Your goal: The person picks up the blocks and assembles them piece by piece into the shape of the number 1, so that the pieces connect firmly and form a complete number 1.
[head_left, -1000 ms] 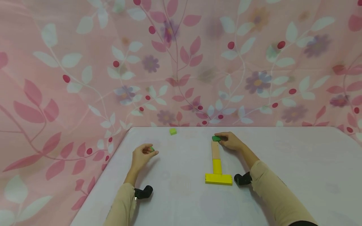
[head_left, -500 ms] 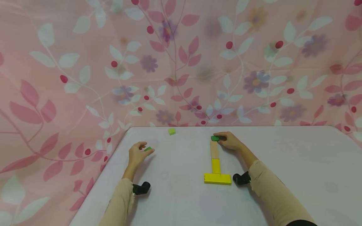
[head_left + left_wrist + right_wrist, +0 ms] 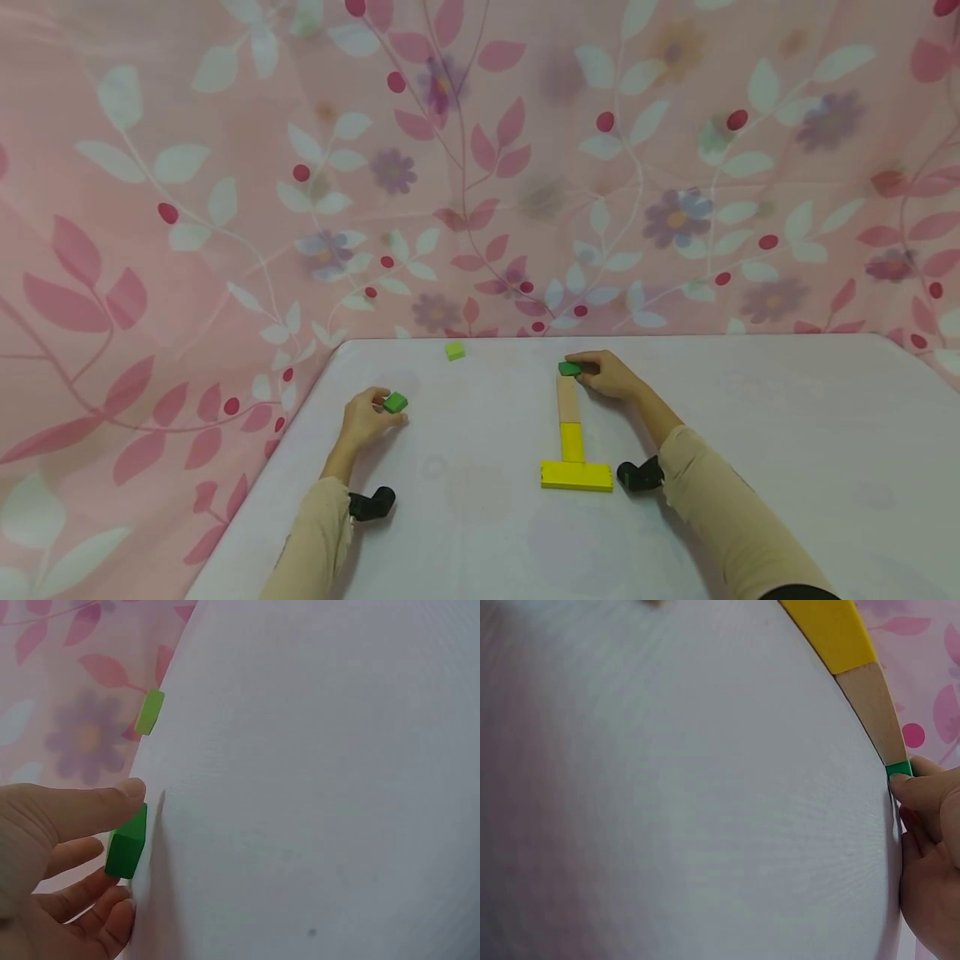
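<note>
Over the left part of the table, my left hand pinches a green block; in the left wrist view that block sits between thumb and fingers, raised off the cloth. My right hand grips a darker green block at the far end of a row. The right wrist view has this green block against the end of a plain wooden block. Nearer in the row come a short yellow block and a long yellow block lying crosswise, making an upside-down T.
A light green block lies by the far edge of the white-covered table. Behind that edge hangs a pink floral cloth. Black devices are strapped to both wrists, such as the left wrist camera.
My left hand has shifted slightly left and turned the green block in its fingers, so more of the block shows. The right hand keeps its place on the darker green block.
</note>
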`<state>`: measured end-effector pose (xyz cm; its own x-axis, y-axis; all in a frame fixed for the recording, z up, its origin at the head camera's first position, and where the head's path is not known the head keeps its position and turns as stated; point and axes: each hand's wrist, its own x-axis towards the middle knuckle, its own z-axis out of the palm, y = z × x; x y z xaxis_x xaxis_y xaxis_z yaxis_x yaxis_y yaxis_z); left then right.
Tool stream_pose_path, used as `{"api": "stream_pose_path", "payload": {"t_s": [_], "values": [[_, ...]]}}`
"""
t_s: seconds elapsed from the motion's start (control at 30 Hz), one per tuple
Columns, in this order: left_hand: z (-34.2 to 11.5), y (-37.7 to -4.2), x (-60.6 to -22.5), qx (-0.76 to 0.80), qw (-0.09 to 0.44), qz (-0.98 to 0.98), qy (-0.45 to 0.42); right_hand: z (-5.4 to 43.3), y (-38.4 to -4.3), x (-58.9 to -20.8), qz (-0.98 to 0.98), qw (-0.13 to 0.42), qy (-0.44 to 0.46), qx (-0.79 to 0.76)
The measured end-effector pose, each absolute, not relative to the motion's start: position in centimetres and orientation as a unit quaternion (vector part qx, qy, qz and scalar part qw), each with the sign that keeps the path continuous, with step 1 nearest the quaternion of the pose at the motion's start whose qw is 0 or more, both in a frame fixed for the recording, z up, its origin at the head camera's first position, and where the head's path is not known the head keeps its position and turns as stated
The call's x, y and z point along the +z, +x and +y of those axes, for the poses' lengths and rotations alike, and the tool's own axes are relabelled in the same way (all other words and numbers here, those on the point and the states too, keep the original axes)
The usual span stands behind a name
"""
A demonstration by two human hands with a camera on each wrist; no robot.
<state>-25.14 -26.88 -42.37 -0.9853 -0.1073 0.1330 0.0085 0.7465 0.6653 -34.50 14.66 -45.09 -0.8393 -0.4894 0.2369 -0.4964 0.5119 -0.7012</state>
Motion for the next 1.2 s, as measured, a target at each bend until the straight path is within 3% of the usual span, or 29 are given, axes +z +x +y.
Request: {"api": "stream_pose_path", "payload": {"t_s": [0.63, 1.2], "values": [[-25.7, -24.9, -43.7, -0.303, 0.171, -0.935, 0.064, 14.5, -34.3, -45.1, -0.869, 0.003, 0.28, 0.408], [-25.3, -24.7, -44.0, -0.336, 0.182, -0.924, 0.028, 14.5, -34.3, -44.9, -0.871, -0.001, 0.278, 0.405]]}}
